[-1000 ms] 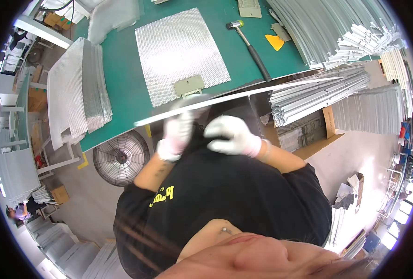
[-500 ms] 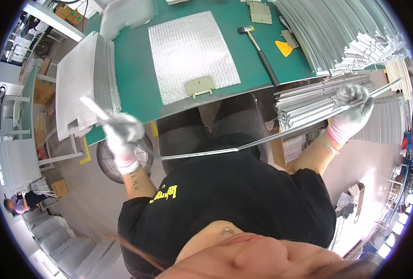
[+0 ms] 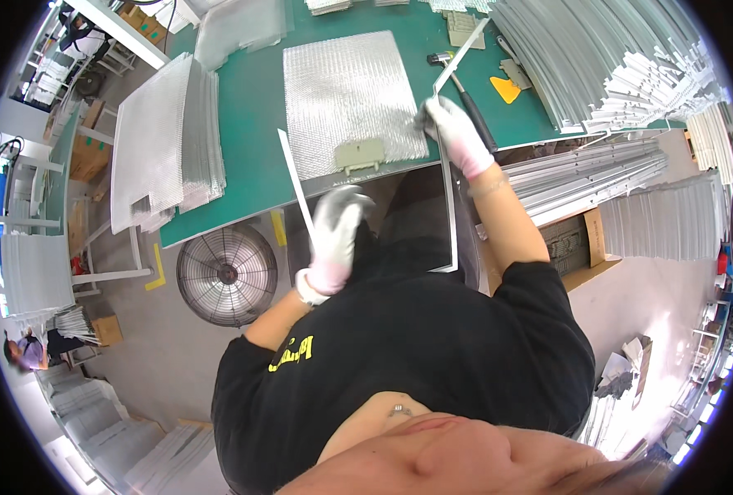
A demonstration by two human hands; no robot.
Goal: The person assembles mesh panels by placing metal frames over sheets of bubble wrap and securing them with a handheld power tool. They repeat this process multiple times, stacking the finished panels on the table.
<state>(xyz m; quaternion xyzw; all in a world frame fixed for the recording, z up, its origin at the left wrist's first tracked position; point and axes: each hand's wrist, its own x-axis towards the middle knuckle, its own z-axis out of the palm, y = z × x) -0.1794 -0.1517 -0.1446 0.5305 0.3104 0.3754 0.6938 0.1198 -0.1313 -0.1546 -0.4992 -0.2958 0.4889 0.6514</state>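
My left hand (image 3: 338,231), in a white glove with a pink cuff and blurred by motion, closes round a thin white strip (image 3: 293,175) that slants up over the bench's front edge. In my gloved right hand (image 3: 456,136) is a thin bent frame strip (image 3: 451,219). One leg of it angles up past the hammer, another runs down to a corner over my lap. Whether both strips join is hidden. A silvery mesh-textured sheet (image 3: 346,91) lies flat on the bench beyond my hands, with a grey-green notched block (image 3: 359,154) on its near edge.
On the green bench (image 3: 251,107) lie a hammer (image 3: 475,120) and a yellow scraper (image 3: 505,89). Mesh sheets (image 3: 156,140) are stacked at the left, long strips (image 3: 573,58) at the right. More strips (image 3: 581,181) lie below the bench. A round fan (image 3: 226,276) stands at lower left.
Both hands have come inward: my left hand to the right, my right hand left and up over the bench edge. The strip that stretched wide across my lap now stands bent upward.
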